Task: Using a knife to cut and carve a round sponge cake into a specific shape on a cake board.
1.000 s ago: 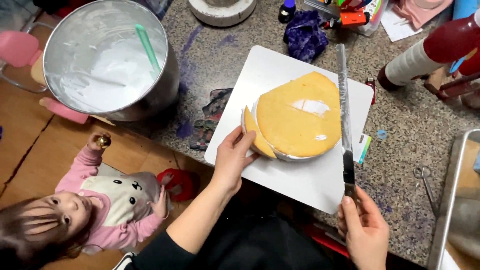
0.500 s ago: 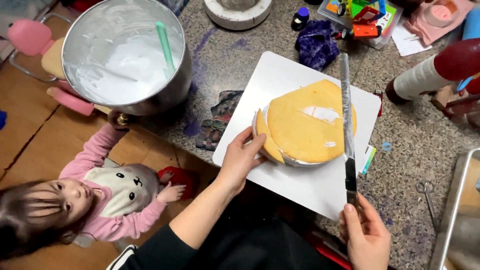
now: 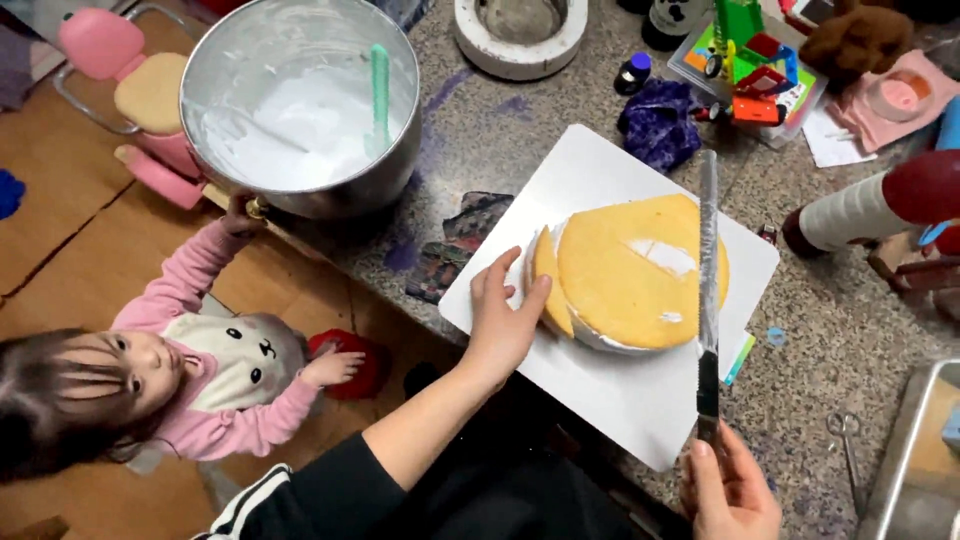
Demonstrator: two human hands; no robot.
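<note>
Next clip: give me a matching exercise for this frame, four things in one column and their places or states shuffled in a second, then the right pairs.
Things
1. cake
2. long knife
3. metal bowl
4. scissors

Places or states
A. holds white cream and a green spatula
B. lies on the granite counter, right of the white board
C. sits on the white board, left hand at its edge
D. held by the right hand, blade across the cake

Pairs: 1-C, 2-D, 3-A, 4-B
</note>
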